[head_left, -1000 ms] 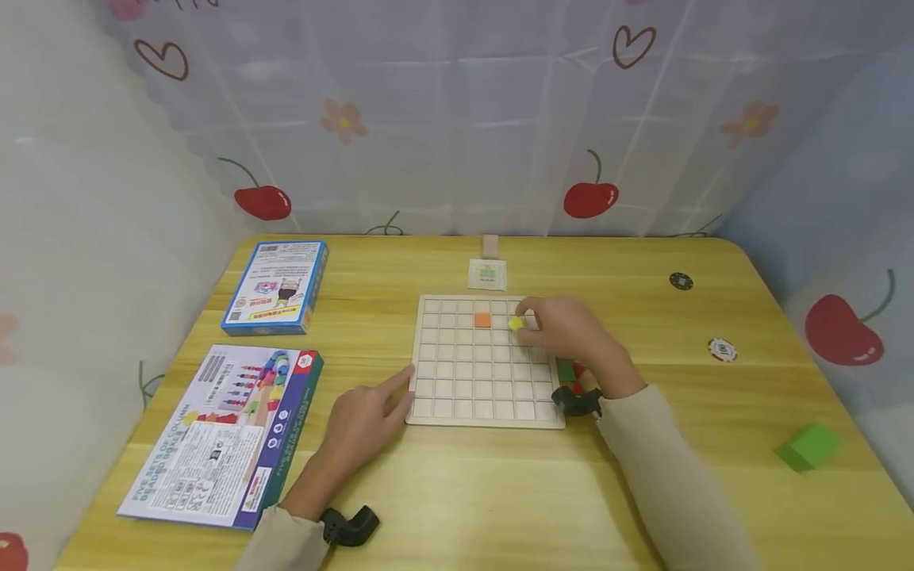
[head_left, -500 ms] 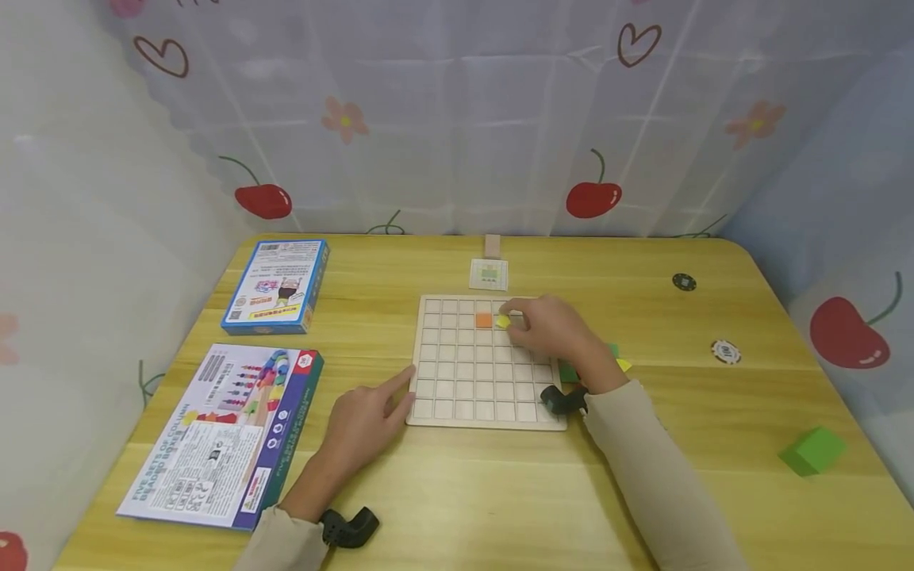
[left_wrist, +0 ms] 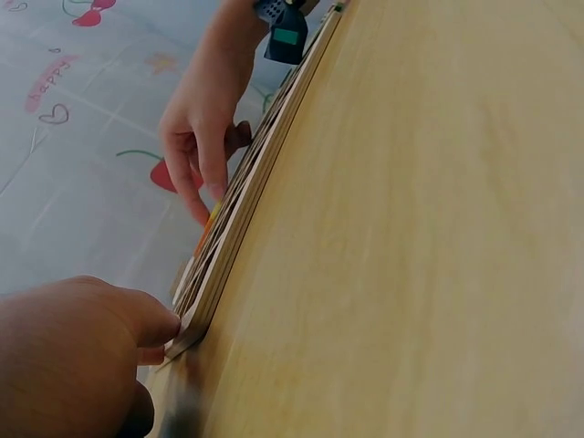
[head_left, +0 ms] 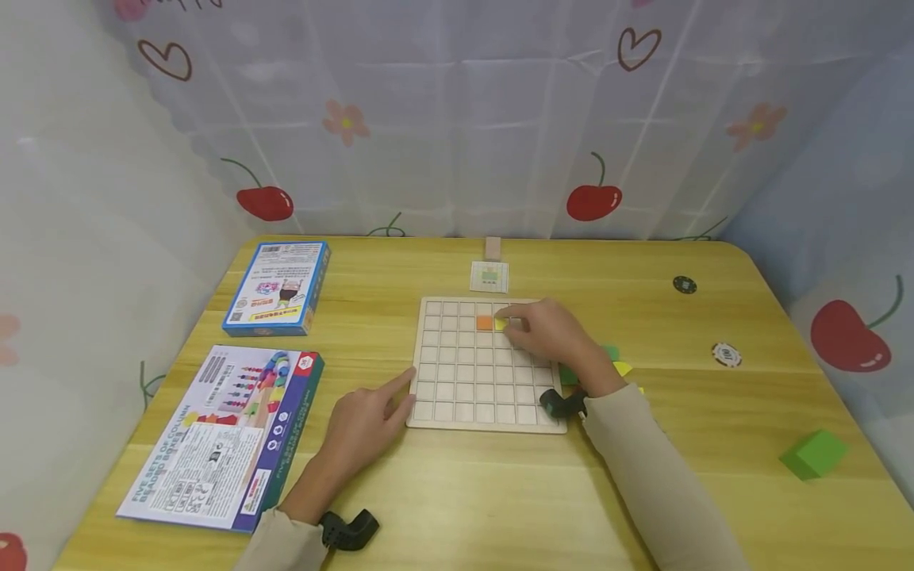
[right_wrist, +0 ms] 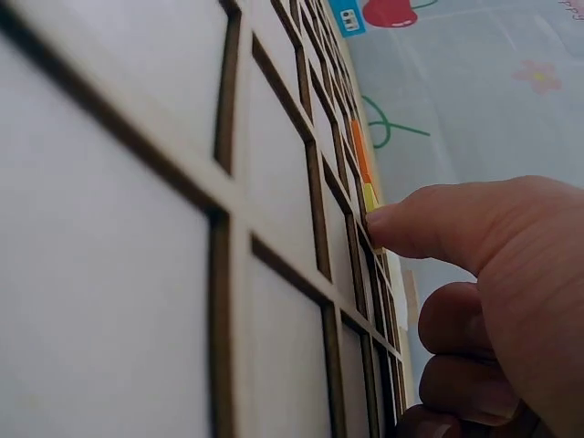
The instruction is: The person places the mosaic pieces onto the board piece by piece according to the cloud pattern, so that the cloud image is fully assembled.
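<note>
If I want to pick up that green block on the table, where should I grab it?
Probably from above, pinching two opposite flat sides of the green block. It sits alone on the wooden table near the right edge, with nothing touching it, so fingers have room on each side. Its flat faces should give a steady hold.

A purple box (head_left: 223, 438) lying on the surface carries the printed line "FIVE SETS OF COLUMN"; lettering on the blue box (head_left: 278, 288) is too small to read.
</note>
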`<state>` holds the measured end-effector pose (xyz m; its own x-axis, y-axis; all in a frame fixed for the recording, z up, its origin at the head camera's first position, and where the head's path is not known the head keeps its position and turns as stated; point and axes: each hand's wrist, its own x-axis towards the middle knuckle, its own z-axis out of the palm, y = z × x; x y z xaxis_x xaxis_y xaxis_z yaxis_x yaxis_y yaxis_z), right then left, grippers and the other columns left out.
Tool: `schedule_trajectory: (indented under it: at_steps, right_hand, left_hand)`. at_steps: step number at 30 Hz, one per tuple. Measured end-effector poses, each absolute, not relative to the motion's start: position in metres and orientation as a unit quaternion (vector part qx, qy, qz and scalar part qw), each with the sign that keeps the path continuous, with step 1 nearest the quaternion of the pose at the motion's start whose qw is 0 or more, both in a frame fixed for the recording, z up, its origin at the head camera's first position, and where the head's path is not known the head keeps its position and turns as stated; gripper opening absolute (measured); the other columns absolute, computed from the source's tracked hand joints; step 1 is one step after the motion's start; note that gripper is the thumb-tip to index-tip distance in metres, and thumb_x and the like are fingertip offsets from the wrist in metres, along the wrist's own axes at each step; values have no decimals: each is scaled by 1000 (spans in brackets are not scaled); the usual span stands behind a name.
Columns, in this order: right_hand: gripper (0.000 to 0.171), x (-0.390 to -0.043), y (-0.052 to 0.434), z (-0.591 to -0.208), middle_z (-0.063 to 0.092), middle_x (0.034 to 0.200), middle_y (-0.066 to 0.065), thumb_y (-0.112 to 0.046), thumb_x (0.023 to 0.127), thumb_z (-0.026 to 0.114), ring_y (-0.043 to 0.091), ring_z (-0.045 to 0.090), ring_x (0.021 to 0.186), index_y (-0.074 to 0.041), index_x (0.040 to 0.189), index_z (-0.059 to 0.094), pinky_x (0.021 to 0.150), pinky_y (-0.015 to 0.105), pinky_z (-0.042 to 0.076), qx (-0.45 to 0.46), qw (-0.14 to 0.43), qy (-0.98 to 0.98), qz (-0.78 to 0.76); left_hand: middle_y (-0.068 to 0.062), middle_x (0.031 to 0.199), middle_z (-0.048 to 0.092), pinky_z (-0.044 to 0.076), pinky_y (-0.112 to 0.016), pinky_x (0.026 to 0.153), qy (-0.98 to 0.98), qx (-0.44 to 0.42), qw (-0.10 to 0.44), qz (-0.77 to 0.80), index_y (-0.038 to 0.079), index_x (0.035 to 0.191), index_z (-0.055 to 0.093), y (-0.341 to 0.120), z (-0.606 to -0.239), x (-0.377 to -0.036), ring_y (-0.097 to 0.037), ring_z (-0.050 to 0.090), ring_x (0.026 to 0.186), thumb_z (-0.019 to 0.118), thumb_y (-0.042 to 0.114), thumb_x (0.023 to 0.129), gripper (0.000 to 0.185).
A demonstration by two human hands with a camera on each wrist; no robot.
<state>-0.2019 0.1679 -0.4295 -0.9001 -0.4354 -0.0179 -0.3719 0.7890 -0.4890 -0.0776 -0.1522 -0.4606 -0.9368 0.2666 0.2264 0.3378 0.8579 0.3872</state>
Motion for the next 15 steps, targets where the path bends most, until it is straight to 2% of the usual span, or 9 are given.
schedule_trajectory:
  at_steps: [15]
  right_hand:
    - [41,-201,171,-430,45,58,-2,-27,98,67,16,43,51,-23,139,66,52,33,37,-207,69,947,-235]
  left_hand:
    - [18,45,25,20,-27,43,-960,-160,82,-213,23,139,66,-151,-460,-77,-2,20,41,67,32,99,41]
